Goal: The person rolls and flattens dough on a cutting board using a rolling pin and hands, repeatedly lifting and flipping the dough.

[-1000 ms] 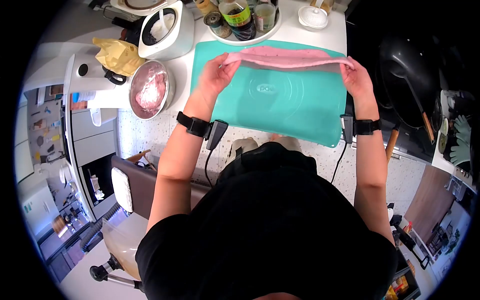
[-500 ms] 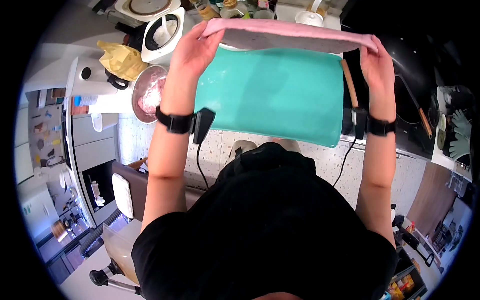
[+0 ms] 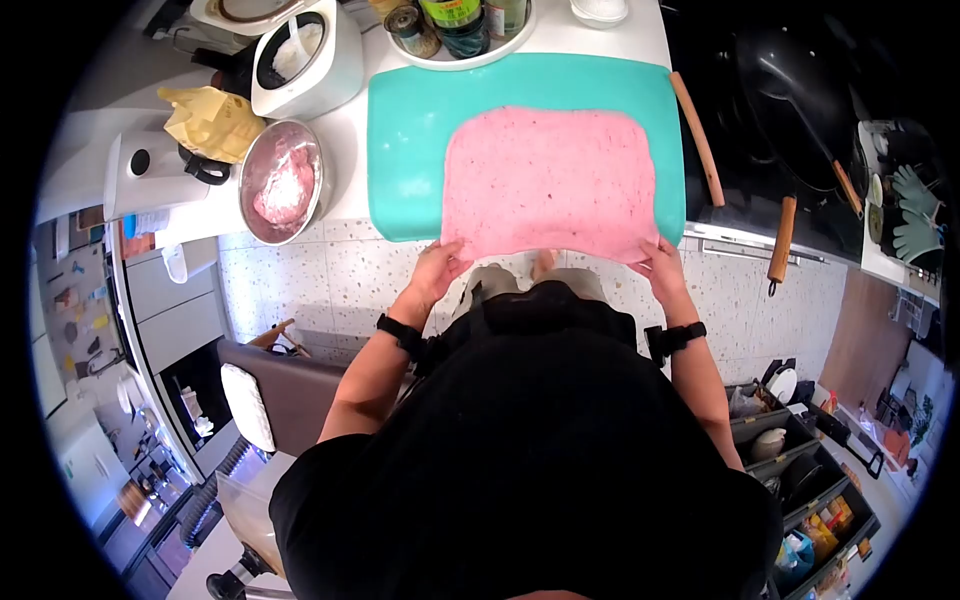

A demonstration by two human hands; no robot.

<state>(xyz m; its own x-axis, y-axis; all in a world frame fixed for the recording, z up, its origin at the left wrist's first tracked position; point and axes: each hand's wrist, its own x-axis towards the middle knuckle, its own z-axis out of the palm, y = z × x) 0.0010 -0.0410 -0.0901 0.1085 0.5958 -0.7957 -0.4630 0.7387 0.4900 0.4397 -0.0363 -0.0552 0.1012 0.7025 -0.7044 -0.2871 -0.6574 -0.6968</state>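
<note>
A wide sheet of pink dough [image 3: 550,185], speckled with darker bits, lies mostly flat on the teal mat [image 3: 405,150]. Its near edge hangs over the mat's front border. My left hand [image 3: 438,270] pinches the near left corner between thumb and fingers. At the near right corner, my right hand [image 3: 660,270] grips the dough the same way. The far edge of the sheet rests on the mat, short of the mat's back border.
A metal bowl [image 3: 318,190] with pink dough stands left, beside a white rice cooker [image 3: 335,75] and yellow bag [image 3: 210,122]. Jars fill a white tray [image 3: 470,62] behind. Right are a wooden stick [image 3: 697,140], a wooden handle [image 3: 783,240] and a black pan [image 3: 790,90].
The dough sheet was held up at the far side of the mat; now it lies spread on the mat. Both hands have come down toward my body, still holding its near corners.
</note>
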